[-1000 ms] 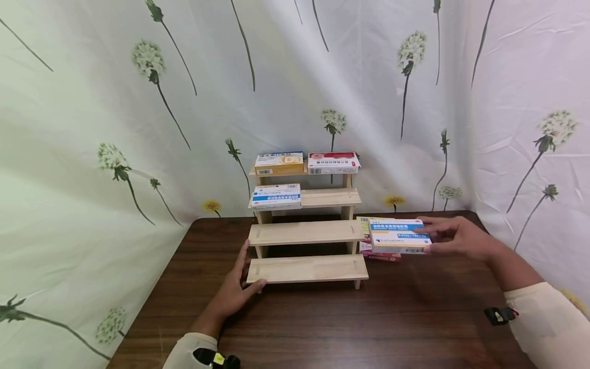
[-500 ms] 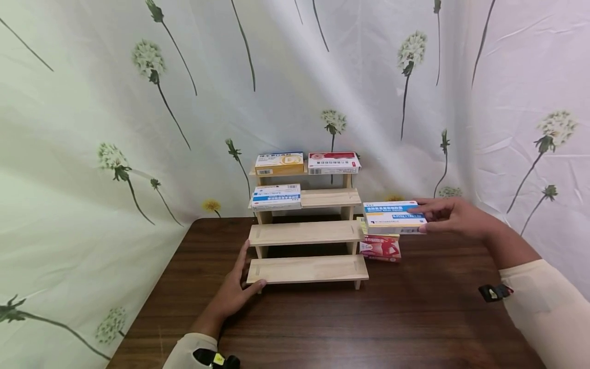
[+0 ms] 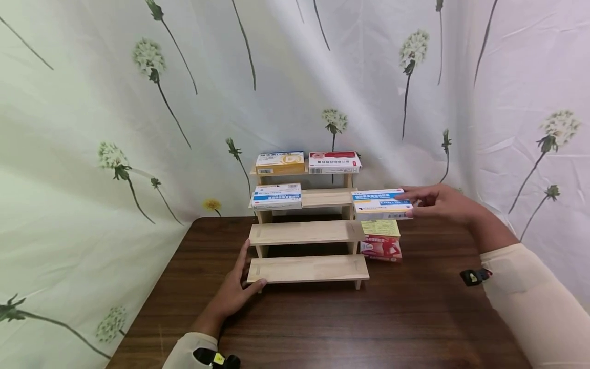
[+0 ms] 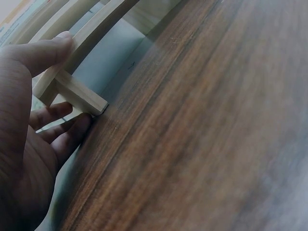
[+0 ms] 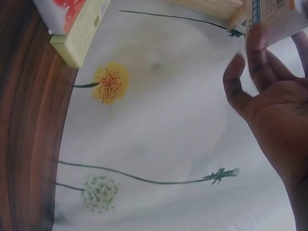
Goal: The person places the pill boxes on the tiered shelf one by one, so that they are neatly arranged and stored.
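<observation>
Shifted left and upward since the earlier frame: flat blue-and-white cardboard box, near the second-highest shelf, right end pinched by the right hand, presumably keeping its left clear. Left hand, fingers spread, touches the pale wooden four-tier stand, apparently steadying it.

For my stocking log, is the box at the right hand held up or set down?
Held up: the right hand pinches the box by its right end, most of it beyond the wooden stand.
</observation>
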`<state>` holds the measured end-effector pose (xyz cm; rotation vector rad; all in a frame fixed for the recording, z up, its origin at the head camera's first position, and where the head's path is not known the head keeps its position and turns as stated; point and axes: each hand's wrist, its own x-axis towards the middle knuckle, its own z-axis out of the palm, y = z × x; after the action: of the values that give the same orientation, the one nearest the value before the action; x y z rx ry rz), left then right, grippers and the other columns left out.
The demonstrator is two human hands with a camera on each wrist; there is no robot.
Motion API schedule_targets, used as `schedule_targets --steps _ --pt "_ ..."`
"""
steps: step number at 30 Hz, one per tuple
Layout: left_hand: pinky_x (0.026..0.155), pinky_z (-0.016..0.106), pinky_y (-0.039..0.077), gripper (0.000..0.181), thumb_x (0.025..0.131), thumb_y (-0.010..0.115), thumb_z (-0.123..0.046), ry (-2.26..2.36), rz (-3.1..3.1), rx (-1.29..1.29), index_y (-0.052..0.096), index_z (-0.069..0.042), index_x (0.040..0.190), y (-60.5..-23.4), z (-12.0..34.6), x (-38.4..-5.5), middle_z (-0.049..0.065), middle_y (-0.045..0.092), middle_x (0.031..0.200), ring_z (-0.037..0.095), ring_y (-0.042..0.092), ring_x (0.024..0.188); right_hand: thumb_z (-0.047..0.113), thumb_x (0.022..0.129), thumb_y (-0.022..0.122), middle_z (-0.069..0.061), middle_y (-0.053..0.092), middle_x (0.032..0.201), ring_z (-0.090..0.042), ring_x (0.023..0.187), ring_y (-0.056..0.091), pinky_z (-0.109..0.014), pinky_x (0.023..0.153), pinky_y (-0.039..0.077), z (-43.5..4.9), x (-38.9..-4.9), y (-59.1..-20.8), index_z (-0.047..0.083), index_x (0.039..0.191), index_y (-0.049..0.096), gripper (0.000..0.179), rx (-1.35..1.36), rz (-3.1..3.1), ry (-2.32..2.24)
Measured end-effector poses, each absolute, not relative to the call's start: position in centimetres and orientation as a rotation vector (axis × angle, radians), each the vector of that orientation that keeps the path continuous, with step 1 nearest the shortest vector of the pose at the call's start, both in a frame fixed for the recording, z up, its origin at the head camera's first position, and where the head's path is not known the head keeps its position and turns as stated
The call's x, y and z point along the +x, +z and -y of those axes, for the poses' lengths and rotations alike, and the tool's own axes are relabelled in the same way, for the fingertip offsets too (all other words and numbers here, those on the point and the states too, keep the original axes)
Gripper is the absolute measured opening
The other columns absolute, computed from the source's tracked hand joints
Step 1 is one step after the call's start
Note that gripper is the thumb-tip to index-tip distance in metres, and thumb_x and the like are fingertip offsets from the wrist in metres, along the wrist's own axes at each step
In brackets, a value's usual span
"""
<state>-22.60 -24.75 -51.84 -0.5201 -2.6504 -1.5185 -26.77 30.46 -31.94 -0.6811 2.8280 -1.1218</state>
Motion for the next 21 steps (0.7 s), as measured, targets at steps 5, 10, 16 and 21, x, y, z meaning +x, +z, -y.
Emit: schedule_targets --steps 5,10,16,21 --pt "0.108 0.064 0.055 0.112 0.102 0.081 -0.030 -1.508 2.658 -0.514 -0.002 -0.042 0.176 -51.9 24.8 -22.6 0.029 0.046 0.168 0.049 0.059 0.143 0.026 0.097 0.082 -0.022 0.051 0.168 -0.036 0.128 0.059 -0.034 0.078 0.046 -29.7 -27.5 -32.1 0.018 0.143 0.075 0.046 -0.724 -2.876 -1.070" --pt "0.109 0.063 0.054 0.112 0.102 0.081 -0.031 -1.511 2.657 -0.516 -0.003 -0.042 0.176 -51.9 24.9 -22.6 0.028 0.047 0.167 0.047 0.060 0.142 0.023 0.099 0.081 -0.022 0.049 0.169 -0.039 0.143 0.051 -0.041 0.091 0.044 -28.9 -28.4 -32.5 0.016 0.144 0.073 0.047 -0.757 -2.834 -1.143" --pt "0.109 0.067 0.053 0.112 0.102 0.081 -0.030 -1.514 2.651 -0.520 -0.002 -0.042 0.176 -51.9 24.9 -22.6 0.030 0.044 0.168 0.050 0.058 0.143 0.021 0.101 0.079 -0.020 0.043 0.173 -0.046 0.156 0.041 -0.053 0.111 0.042 -27.9 -29.6 -33.2 0.013 0.147 0.071 0.047 -0.788 -2.767 -1.256" --pt "0.109 0.065 0.054 0.112 0.102 0.081 -0.030 -1.530 2.652 -0.523 -0.002 -0.041 0.176 -51.9 24.8 -22.7 0.030 0.044 0.169 0.050 0.058 0.144 0.016 0.103 0.077 -0.023 0.041 0.173 -0.048 0.154 0.044 -0.032 0.105 0.049 -26.9 -30.7 -33.8 0.009 0.147 0.070 0.045 -0.839 -2.725 -1.303"
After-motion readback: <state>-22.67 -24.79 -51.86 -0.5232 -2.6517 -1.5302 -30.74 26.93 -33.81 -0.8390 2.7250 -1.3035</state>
